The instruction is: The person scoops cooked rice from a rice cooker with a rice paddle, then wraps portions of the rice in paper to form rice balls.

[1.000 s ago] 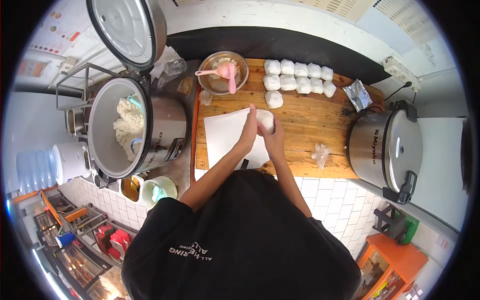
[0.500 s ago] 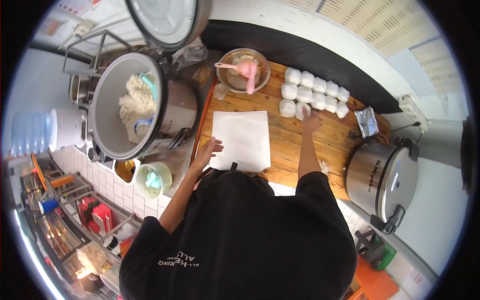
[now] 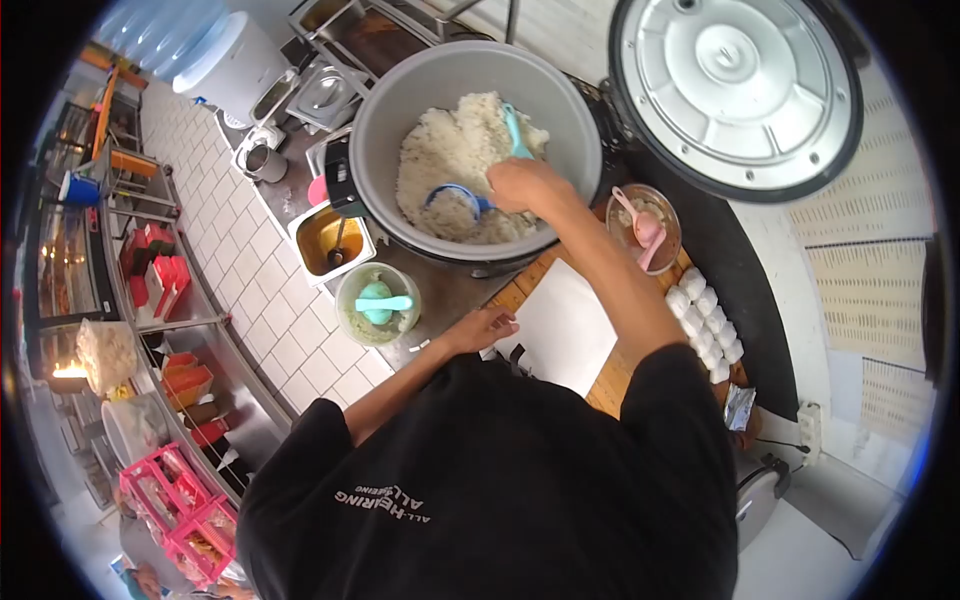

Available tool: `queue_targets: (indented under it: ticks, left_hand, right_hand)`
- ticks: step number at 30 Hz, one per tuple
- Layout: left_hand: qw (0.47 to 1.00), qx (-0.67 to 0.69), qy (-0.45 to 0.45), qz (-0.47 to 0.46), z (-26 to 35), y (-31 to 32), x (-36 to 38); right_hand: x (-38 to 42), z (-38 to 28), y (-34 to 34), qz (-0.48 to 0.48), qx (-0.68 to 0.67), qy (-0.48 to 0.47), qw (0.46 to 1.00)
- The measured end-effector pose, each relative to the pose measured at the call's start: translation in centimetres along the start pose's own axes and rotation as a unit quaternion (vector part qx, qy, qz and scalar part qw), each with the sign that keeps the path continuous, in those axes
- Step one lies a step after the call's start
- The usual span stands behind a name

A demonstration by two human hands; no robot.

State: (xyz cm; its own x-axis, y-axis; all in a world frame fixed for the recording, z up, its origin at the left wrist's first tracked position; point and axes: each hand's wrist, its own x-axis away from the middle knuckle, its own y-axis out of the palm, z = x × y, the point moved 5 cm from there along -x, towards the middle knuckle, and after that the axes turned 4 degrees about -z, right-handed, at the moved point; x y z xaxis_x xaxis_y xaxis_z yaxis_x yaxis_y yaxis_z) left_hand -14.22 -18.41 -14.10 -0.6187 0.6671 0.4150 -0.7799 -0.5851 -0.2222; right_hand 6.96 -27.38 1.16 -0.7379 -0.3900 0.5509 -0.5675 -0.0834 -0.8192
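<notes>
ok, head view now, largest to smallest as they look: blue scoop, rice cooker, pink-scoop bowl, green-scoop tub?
1. Rice cooker
2. Pink-scoop bowl and green-scoop tub: too alike to rank
3. Blue scoop, smallest as visible; part may be hidden

The right hand (image 3: 528,187), which held the white bundle (image 3: 706,300) together with the left hand in the first frame and reached the rows at 2 o'clock in the second, is now inside the rice cooker (image 3: 372,140) at the handle of the blue scoop (image 3: 456,190); finger closure on it cannot be confirmed. The left hand (image 3: 485,328) has released the bundle and moved to the 9 o'clock edge of the paper (image 3: 562,325). With the view turned, the cooker has shifted from 10 to 12 o'clock, its lid (image 3: 735,100) from 11 to 2, and the bundle rows from 2 to 3.
</notes>
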Motion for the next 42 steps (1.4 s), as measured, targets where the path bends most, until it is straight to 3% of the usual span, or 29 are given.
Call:
queue_targets:
  ticks: [1,3,4,6,7,9,10,11,13,15,17,18,20,21,23,24,25,27,29,31,32,33,34,35,36,42]
  left_hand:
    - [1.000,0.002,0.005,0.006,0.7,-0.5,0.1]
    - [0.999,0.006,0.045,0.027,1.8,-1.6,0.7]
    - [0.998,0.032,0.040,0.032,2.4,-2.1,1.1]
    - [0.996,0.067,0.042,0.051,1.5,-2.0,1.0]
    - [0.993,0.087,0.041,0.065,1.0,-2.3,0.9]
    - [0.993,0.093,0.034,0.062,0.6,-2.3,1.3]
    - [0.994,0.091,0.032,0.052,0.5,-2.2,1.3]
    - [0.994,0.093,0.031,0.053,0.4,-2.1,1.3]
    - [0.996,0.070,0.050,0.030,0.3,-1.5,0.8]
    - [0.997,0.055,0.055,0.007,0.0,-0.7,-0.2]
    - [0.997,0.039,0.063,-0.020,-0.5,0.7,-2.0]
    - [0.997,-0.033,0.069,-0.018,-1.2,1.7,-3.2]
    - [0.980,-0.160,0.110,-0.039,-3.4,4.6,-6.4]
    - [0.957,-0.266,0.113,-0.018,-4.3,6.0,-7.8]
    - [0.911,-0.398,0.107,-0.025,-4.7,8.6,-9.1]
    - [0.895,-0.432,0.100,-0.047,-4.7,9.0,-9.5]
    - [0.886,-0.454,0.080,-0.055,-4.8,9.4,-9.6]
    - [0.873,-0.479,0.062,-0.068,-5.0,9.9,-9.2]
    - [0.860,-0.501,0.083,-0.045,-5.0,9.8,-8.5]
    - [0.867,-0.486,0.101,-0.048,-6.3,9.8,-8.6]
    - [0.876,-0.467,0.116,-0.043,-6.5,9.7,-8.9]
    - [0.874,-0.471,0.113,-0.047,-6.5,9.8,-8.9]
    - [0.874,-0.470,0.115,-0.045,-6.3,9.9,-8.8]
    - [0.873,-0.471,0.118,-0.043,-6.1,9.7,-8.8]
    - [0.871,-0.476,0.116,-0.045,-6.0,9.6,-8.7]
    - [0.860,-0.499,0.104,-0.040,-5.8,9.9,-8.3]
  right_hand:
    - [-2.3,0.2,0.6,0.001,0.008,-0.001,1.000]
    - [-5.7,1.6,3.8,-0.176,0.112,0.026,0.978]
    - [-6.3,1.8,4.1,-0.179,0.119,0.025,0.976]
    - [-6.2,1.9,5.9,-0.298,-0.004,0.024,0.954]
    - [-6.5,1.8,6.3,-0.304,0.006,0.020,0.953]
    - [-4.7,0.1,6.3,-0.330,-0.162,0.038,0.929]
    - [-3.0,-0.3,5.3,-0.331,-0.359,0.083,0.868]
    - [-2.6,0.0,4.5,-0.333,-0.358,0.083,0.868]
    - [-2.0,0.7,2.2,-0.309,-0.359,-0.017,0.881]
    - [3.2,0.3,-0.8,-0.298,-0.395,-0.029,0.869]
    - [8.0,0.6,-2.8,-0.178,-0.473,-0.056,0.861]
    - [10.8,0.4,-2.4,-0.178,-0.474,-0.050,0.861]
    - [16.4,0.8,-1.5,-0.024,-0.538,-0.036,0.842]
    - [18.5,1.2,0.6,-0.027,-0.544,-0.024,0.838]
    - [22.8,2.3,6.2,0.014,-0.716,-0.023,0.698]
    - [24.2,3.0,10.0,0.060,-0.759,0.004,0.648]
    - [25.0,3.6,14.2,0.059,-0.765,0.019,0.641]
    - [25.5,5.3,22.7,0.097,-0.850,0.041,0.516]
    - [24.2,6.7,32.6,0.163,-0.842,0.140,0.495]
    - [23.1,6.8,37.7,0.219,-0.805,0.227,0.503]
    - [22.7,7.3,40.0,0.235,-0.755,0.257,0.555]
    - [22.4,7.0,41.4,0.235,-0.760,0.256,0.550]
    - [22.7,7.2,40.9,0.323,-0.544,0.260,0.730]
    - [22.6,6.4,40.0,0.386,-0.280,0.242,0.845]
    - [21.8,6.0,41.1,0.305,-0.205,0.252,0.896]
    - [19.5,5.3,42.1,0.277,-0.242,0.193,0.909]
